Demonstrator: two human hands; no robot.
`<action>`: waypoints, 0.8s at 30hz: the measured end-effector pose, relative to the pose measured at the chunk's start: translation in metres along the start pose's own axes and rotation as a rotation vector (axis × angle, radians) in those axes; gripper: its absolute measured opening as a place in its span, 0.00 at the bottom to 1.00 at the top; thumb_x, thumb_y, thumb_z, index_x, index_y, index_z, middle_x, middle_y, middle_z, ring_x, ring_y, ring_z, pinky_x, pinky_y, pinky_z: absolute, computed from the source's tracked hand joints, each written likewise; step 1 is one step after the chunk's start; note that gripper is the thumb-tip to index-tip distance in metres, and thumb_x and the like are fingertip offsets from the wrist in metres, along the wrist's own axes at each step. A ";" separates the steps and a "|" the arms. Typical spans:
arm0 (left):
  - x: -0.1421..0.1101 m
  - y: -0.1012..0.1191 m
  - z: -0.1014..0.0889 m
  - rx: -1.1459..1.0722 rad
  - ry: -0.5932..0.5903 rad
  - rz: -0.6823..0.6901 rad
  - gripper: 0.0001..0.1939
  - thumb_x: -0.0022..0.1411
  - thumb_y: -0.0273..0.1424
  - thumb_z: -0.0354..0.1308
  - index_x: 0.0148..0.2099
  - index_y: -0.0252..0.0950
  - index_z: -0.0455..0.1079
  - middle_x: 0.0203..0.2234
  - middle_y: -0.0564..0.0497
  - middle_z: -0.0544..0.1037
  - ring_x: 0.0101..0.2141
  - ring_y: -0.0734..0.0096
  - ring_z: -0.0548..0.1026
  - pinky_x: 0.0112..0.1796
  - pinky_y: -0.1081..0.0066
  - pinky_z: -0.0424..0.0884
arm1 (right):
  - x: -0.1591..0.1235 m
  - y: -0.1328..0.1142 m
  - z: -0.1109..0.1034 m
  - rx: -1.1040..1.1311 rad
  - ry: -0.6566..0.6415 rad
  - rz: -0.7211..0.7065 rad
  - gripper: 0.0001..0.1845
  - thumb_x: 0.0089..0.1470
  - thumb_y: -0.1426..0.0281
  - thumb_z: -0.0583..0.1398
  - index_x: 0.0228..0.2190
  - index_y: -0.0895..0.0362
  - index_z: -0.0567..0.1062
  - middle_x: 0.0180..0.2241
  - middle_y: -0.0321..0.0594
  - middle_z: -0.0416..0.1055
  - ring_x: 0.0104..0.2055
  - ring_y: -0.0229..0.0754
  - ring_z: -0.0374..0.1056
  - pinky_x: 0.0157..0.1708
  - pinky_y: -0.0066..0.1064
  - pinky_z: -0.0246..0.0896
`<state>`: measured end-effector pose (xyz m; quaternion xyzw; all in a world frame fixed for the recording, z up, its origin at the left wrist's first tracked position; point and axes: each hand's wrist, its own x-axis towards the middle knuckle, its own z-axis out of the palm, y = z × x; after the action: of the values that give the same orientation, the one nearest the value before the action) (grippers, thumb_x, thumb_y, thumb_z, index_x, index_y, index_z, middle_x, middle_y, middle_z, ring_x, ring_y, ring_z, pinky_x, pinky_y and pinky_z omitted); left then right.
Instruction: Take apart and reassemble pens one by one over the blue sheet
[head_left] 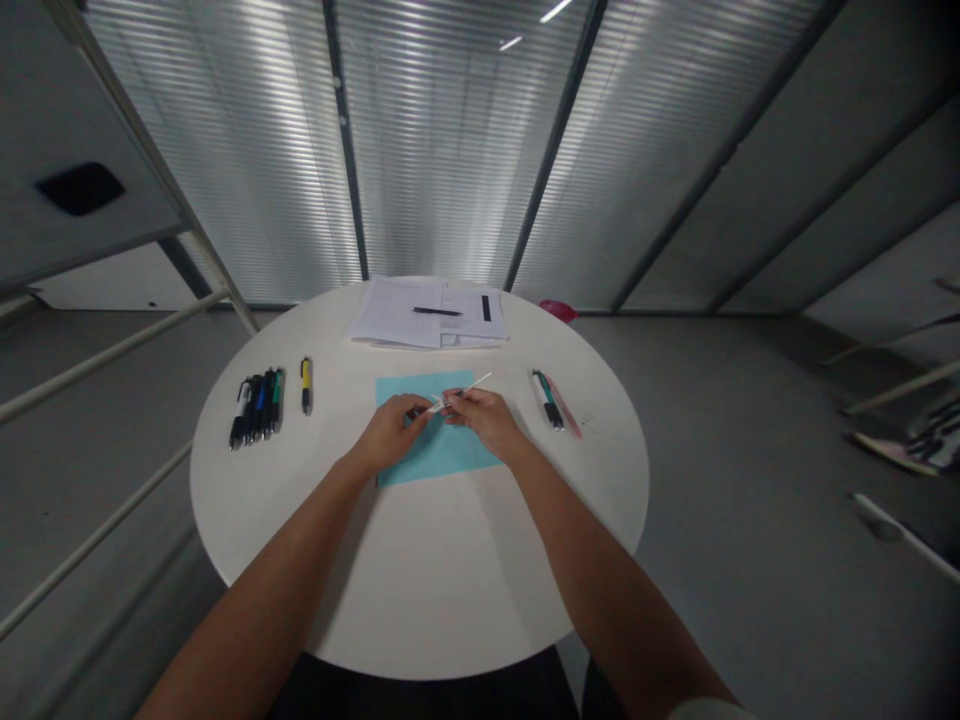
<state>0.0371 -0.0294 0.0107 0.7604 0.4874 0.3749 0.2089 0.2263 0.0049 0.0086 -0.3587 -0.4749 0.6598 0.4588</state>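
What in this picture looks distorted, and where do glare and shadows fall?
In the head view, wide-angle distortion bends the ribbed glass wall; bright glare streaks lie on it; the corners darken; the forearms cast soft shadows on the round white table; the slim white pen between the left hand and right hand looks slightly soft.

A round white desk (420,600) is placed on a grey floor (750,600). Behind it, a ribbed glass partition (442,150) with dark frames is brightly lit, and white railings (112,352) are seen on the left.
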 end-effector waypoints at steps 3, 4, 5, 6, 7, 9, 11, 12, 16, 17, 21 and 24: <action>0.000 0.001 0.000 0.001 -0.005 0.003 0.14 0.63 0.38 0.51 0.44 0.37 0.73 0.34 0.48 0.78 0.35 0.68 0.73 0.38 0.69 0.68 | 0.000 0.002 -0.001 0.011 -0.020 -0.003 0.21 0.37 0.63 0.70 0.35 0.57 0.77 0.30 0.36 0.74 0.32 0.37 0.72 0.32 0.30 0.70; 0.000 0.001 0.000 -0.001 -0.006 0.002 0.14 0.63 0.38 0.51 0.44 0.37 0.73 0.34 0.48 0.78 0.35 0.68 0.73 0.38 0.69 0.68 | 0.000 0.001 -0.001 0.020 -0.025 -0.009 0.22 0.37 0.63 0.70 0.38 0.56 0.76 0.29 0.35 0.74 0.31 0.38 0.72 0.32 0.31 0.70; 0.000 0.001 0.000 -0.003 -0.006 -0.002 0.15 0.63 0.39 0.51 0.44 0.37 0.73 0.34 0.48 0.78 0.35 0.68 0.73 0.38 0.69 0.68 | 0.000 0.001 -0.001 0.029 -0.030 -0.015 0.23 0.38 0.64 0.70 0.39 0.55 0.75 0.29 0.35 0.74 0.31 0.38 0.73 0.32 0.31 0.70; 0.000 0.001 0.000 -0.004 -0.005 -0.007 0.15 0.63 0.39 0.51 0.44 0.37 0.73 0.35 0.48 0.78 0.35 0.68 0.73 0.38 0.69 0.68 | 0.000 0.000 -0.001 0.037 -0.035 -0.016 0.23 0.39 0.64 0.70 0.39 0.54 0.75 0.30 0.35 0.75 0.31 0.38 0.73 0.32 0.31 0.70; 0.000 0.000 0.000 -0.004 -0.002 -0.012 0.15 0.63 0.39 0.51 0.44 0.37 0.72 0.35 0.48 0.78 0.35 0.68 0.73 0.38 0.69 0.68 | 0.000 -0.001 -0.001 0.045 -0.040 -0.013 0.22 0.39 0.63 0.70 0.38 0.55 0.74 0.30 0.36 0.75 0.31 0.38 0.73 0.32 0.31 0.70; 0.001 0.000 0.000 -0.002 0.004 -0.025 0.15 0.63 0.39 0.51 0.44 0.37 0.72 0.35 0.47 0.78 0.35 0.67 0.73 0.38 0.68 0.68 | 0.000 -0.002 -0.002 0.072 -0.052 0.003 0.20 0.42 0.59 0.68 0.36 0.56 0.75 0.31 0.38 0.75 0.30 0.38 0.73 0.31 0.31 0.70; 0.001 0.000 0.000 -0.001 0.010 -0.035 0.15 0.63 0.39 0.51 0.44 0.36 0.72 0.35 0.47 0.78 0.35 0.67 0.73 0.38 0.68 0.68 | 0.000 -0.004 -0.003 0.121 -0.070 0.031 0.22 0.46 0.52 0.63 0.35 0.57 0.75 0.31 0.39 0.75 0.30 0.40 0.73 0.31 0.32 0.70; 0.001 0.000 0.000 -0.003 0.013 -0.036 0.15 0.63 0.39 0.51 0.44 0.36 0.72 0.35 0.47 0.78 0.35 0.68 0.73 0.38 0.68 0.68 | 0.000 -0.005 -0.004 0.148 -0.083 0.043 0.24 0.48 0.50 0.60 0.35 0.58 0.76 0.31 0.40 0.75 0.31 0.40 0.73 0.31 0.33 0.70; 0.001 0.002 0.000 -0.018 0.015 -0.031 0.15 0.63 0.39 0.51 0.44 0.35 0.72 0.35 0.47 0.78 0.35 0.68 0.73 0.38 0.68 0.69 | 0.000 -0.004 -0.006 0.167 -0.104 0.024 0.24 0.50 0.50 0.58 0.37 0.58 0.77 0.33 0.41 0.75 0.31 0.40 0.73 0.29 0.32 0.69; 0.001 0.002 0.000 -0.021 0.012 -0.031 0.15 0.63 0.39 0.51 0.44 0.35 0.72 0.36 0.47 0.78 0.35 0.68 0.73 0.39 0.68 0.69 | 0.000 -0.004 -0.005 0.148 -0.089 0.008 0.23 0.49 0.52 0.60 0.37 0.58 0.77 0.33 0.41 0.75 0.30 0.40 0.73 0.29 0.31 0.69; 0.001 0.002 0.000 -0.021 0.001 -0.035 0.15 0.63 0.39 0.50 0.44 0.35 0.71 0.36 0.46 0.77 0.36 0.68 0.73 0.39 0.67 0.69 | 0.001 0.001 -0.004 0.074 -0.031 -0.015 0.20 0.46 0.58 0.65 0.39 0.57 0.77 0.33 0.41 0.75 0.28 0.37 0.72 0.26 0.29 0.68; 0.000 0.000 0.001 -0.011 -0.008 -0.022 0.15 0.64 0.39 0.49 0.44 0.36 0.71 0.36 0.46 0.77 0.36 0.67 0.73 0.40 0.67 0.68 | 0.002 0.004 -0.004 0.035 -0.029 -0.020 0.19 0.45 0.58 0.66 0.37 0.58 0.78 0.33 0.41 0.76 0.28 0.37 0.71 0.25 0.28 0.68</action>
<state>0.0376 -0.0291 0.0104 0.7553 0.4929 0.3722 0.2192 0.2280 0.0079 0.0031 -0.3362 -0.4737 0.6685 0.4645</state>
